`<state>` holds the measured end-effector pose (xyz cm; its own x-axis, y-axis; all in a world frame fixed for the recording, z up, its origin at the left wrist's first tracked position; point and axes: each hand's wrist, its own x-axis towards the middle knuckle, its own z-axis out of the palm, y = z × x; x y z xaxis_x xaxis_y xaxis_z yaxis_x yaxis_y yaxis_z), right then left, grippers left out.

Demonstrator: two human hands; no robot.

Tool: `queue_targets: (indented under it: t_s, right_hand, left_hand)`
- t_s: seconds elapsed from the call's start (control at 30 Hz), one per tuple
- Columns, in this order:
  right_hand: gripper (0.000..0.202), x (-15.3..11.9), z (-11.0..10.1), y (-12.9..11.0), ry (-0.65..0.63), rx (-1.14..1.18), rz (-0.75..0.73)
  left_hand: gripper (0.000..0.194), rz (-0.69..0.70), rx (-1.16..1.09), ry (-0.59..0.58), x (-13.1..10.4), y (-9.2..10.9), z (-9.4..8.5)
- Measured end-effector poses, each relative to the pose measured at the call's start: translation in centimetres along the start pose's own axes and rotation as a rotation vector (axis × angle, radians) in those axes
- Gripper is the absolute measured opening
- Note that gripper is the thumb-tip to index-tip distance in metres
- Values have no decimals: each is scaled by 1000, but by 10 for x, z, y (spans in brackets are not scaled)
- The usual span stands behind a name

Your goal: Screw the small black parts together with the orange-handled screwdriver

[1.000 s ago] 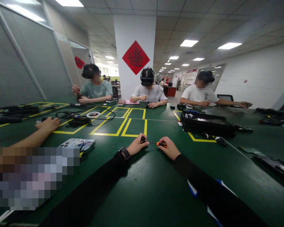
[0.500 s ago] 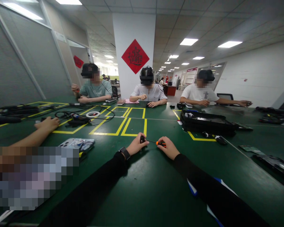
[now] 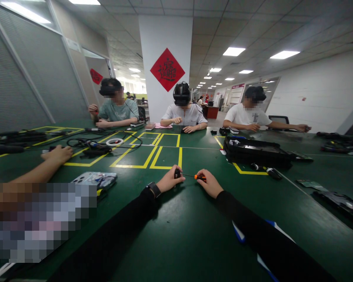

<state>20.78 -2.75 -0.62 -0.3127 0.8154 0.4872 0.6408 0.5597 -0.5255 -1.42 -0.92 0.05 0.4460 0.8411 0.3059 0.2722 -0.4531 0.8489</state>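
Over the middle of the green table, my right hand [image 3: 211,184] is closed round the orange-and-black handle of a screwdriver [image 3: 200,178]. The screwdriver's thin shaft points left to a small black object [image 3: 177,173], pinched upright between the thumb and fingers of my left hand [image 3: 168,180]. I cannot make out what kind of thing the black object is. Whether the tip touches or enters it is too small to tell. A dark watch sits on my left wrist.
A co-worker's arm [image 3: 44,164] reaches in from the left, beside a phone-like patterned case [image 3: 95,179]. Cables and a white ring [image 3: 114,142] lie beyond. A long black housing [image 3: 257,150] and a mouse-like black piece [image 3: 273,173] are at the right. Several people sit opposite.
Both my hands keep the same hold and place. The view has shifted very slightly; nothing else has clearly moved.
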Motion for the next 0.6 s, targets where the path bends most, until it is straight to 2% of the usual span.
queue_targets:
  t_s: [0.27, 0.6]
  right_hand:
    - [21, -1, -3, -8, -59, -50, -10]
    - [20, 0, -4, -9, -78, -94, -42]
  left_hand:
    - [50, -44, -121, -253, -3, -6, -17]
    - [45, -24, -197, -292, -2, -9, -19]
